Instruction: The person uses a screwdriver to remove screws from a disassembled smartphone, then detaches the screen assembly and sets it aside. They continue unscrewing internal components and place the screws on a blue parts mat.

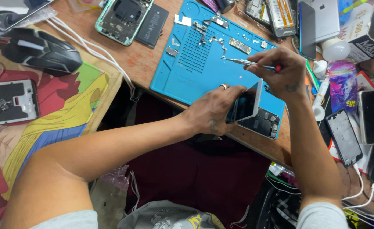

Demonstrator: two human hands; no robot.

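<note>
left hand (212, 111): nearest to camera, closed on the lifted screen panel (247, 104), fingers wrapped on its edge, ring on one finger; holds the panel tilted up and open, like a book cover.
screen panel: white-edged, dark glass, upright-tilted, hinged off the open phone body (263, 122); sits inside the left grip.
open phone body: just right of and below the left grip, flat on the near corner of the blue mat (187, 72); internals and battery area exposed; part hidden behind the panel.
right hand (280, 70): just beyond the panel, fingers pinched shut on a screwdriver (248, 63), red handle end at the fingertips, thin metal shaft pointing left, away from the phone and over the mat.
step, my read: mid-disassembly, screen swung up, tool raised and not engaged on any screw.
next move calls for, my read: tip brought down from the right grip into the body behind the panel; left grip steady so any flex cable isn't strained; cable not visible, cannot tell.
blue mat: beyond both grips, small metal brackets (214, 40) and loose parts spread on it.
far left of grips: green-framed opened phone (121, 19), black mouse (41, 51).
far right of grips: several loose phones (371, 116), white cables (360, 191).
</note>
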